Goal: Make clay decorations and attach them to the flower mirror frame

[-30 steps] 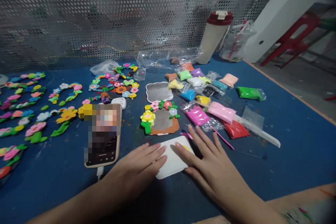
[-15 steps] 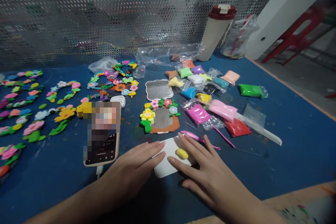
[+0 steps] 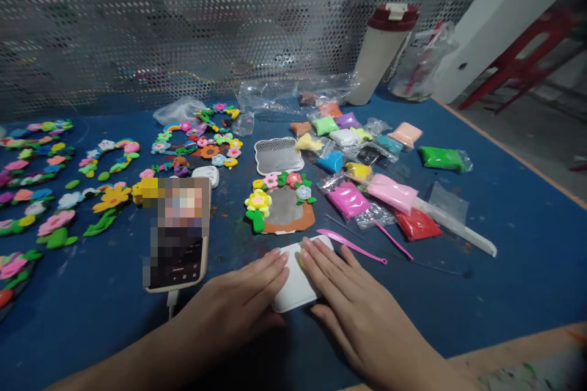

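Clay [image 3: 302,261], a yellow sliver, shows under the right hand's [image 3: 351,290] flat, extended fingers on the white board [image 3: 297,288]; the left hand [image 3: 238,293], open, grasping nothing visible, touches its left side.

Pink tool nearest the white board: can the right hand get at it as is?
Probably yes: the pink tool lies just past the right hand, with nothing visible on top or between them.
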{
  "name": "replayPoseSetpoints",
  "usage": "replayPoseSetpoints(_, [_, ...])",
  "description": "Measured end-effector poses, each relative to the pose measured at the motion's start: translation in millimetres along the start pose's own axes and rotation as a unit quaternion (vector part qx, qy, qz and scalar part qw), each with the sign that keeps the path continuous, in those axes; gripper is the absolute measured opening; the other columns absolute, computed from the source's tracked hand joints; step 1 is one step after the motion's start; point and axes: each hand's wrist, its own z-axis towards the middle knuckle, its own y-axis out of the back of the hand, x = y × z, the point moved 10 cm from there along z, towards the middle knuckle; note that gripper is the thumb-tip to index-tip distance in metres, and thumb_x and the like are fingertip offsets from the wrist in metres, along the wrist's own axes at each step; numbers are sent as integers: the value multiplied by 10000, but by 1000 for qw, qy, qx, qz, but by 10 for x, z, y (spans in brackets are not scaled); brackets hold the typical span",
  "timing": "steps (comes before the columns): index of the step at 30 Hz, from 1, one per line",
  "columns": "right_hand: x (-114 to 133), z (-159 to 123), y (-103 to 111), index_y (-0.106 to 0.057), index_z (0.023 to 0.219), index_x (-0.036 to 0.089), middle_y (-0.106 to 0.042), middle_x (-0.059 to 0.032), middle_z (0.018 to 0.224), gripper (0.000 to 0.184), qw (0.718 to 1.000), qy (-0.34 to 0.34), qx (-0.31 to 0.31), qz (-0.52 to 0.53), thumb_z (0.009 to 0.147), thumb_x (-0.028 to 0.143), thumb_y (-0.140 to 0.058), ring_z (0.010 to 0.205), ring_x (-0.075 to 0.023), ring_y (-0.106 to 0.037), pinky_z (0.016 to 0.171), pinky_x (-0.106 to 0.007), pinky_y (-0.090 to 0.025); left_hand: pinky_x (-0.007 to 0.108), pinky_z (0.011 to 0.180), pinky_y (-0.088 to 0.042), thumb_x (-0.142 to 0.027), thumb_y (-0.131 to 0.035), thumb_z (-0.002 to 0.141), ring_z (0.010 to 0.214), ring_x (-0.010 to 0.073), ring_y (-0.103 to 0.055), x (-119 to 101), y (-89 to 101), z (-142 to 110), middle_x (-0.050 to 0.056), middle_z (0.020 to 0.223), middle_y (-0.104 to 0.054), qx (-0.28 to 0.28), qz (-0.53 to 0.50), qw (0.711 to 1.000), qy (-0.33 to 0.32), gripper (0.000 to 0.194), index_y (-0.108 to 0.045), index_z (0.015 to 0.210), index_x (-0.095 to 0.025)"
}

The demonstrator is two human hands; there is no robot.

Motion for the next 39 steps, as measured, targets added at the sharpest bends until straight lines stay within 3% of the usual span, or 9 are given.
replayPoseSetpoints(7, [99, 11, -21, -292, 1419, 74, -282, -94, 1466, 547, 999, 20, 39, 22, 889, 154, -407, 1331, -247, -337, 1007, -454, -403, 301, 1008, -438, -275, -390, 964, 1239, 205, -470, -5, 18, -14, 129, 1239, -604, -25, 11, 1000, 15, 366, -466, 1259, -71])
replayPoseSetpoints(15, [-42, -211, 68, -300, 1424, 172, -357, -24, 1447, 522, 991, 38, 50, 115, 918, 194, -424, 1327, -174, -354, 1047, -415, -364, 301, 1015, -427, -278, -380, 966, 1234, 207, -480, 5, -6, -25, 141, 1248, -595, -21, 9, 1000, 9, 363, -494, 1234, -63])
replayPoseSetpoints(21, [-303, -101, 230, -426, 1349, 211, -478, -1, 1387, 425, 969, -54, -34, 238, 930, 154, -381, 1285, -88, -414, 1047, -291, -384, 292, 1017, -422, -291, -393, 961, 1255, 201, -455, 31, -5, -31, 135, 1262, -585, -24, -24, 999, 12, 370, -475, 1250, -75])
replayPoseSetpoints(25, [-30, 66, 56, -265, 1434, 137, -297, -60, 1486, 525, 989, 14, 15, 149, 924, 174, -384, 1369, -195, -273, 1072, -490, -313, 272, 1014, -425, -314, -395, 960, 1246, 190, -464, 37, -41, -44, 111, 1253, -598, -28, 1, 1000, 9, 382, -462, 1267, -98])
replayPoseSetpoints(27, [19, 103, -18, -213, 1448, 110, -254, -74, 1500, 547, 994, 14, 36, 104, 939, 231, -376, 1384, -225, -230, 1075, -540, -270, 262, 993, -444, -318, -396, 959, 1218, 187, -495, 26, -29, -39, 100, 1232, -616, -35, 21, 999, 2, 373, -476, 1253, -104])
replayPoseSetpoints(31, [-20, 58, -8, -229, 1450, 220, -228, -72, 1517, 541, 996, -10, 52, 69, 946, 320, -395, 1390, -262, -202, 1051, -607, -249, 255, 977, -458, -329, -401, 955, 1190, 185, -522, 7, 38, -15, 105, 1193, -640, -46, 32, 998, -4, 365, -506, 1212, -91])
replayPoseSetpoints(34, [-101, -5, 116, -271, 1430, 303, -148, -105, 1539, 546, 994, -23, 36, 99, 919, 347, -459, 1388, -327, -176, 1002, -622, -316, 262, 971, -468, -356, -423, 947, 1176, 183, -535, 8, 61, -6, 105, 1212, -627, -40, 36, 999, 1, 383, -508, 1219, -99])
replayPoseSetpoints(37, [-346, -76, 373, -333, 1390, 282, -344, -100, 1472, 454, 987, -46, -32, 151, 941, 260, -397, 1333, -246, -346, 1011, -490, -385, 270, 974, -469, -369, -447, 936, 1178, 181, -534, 23, 48, -8, 100, 1246, -604, -28, 33, 999, 6, 404, -504, 1240, -109])
replayPoseSetpoints(39, [-801, -225, 632, -482, 1252, 227, -595, -95, 1222, 331, 971, -149, -127, 134, 940, 215, -372, 1143, -211, -544, 939, -409, -452, 270, 969, -473, -390, -467, 923, 1176, 185, -537, 30, 34, -14, 103, 1251, -599, -21, 31, 999, 5, 427, -509, 1241, -108])
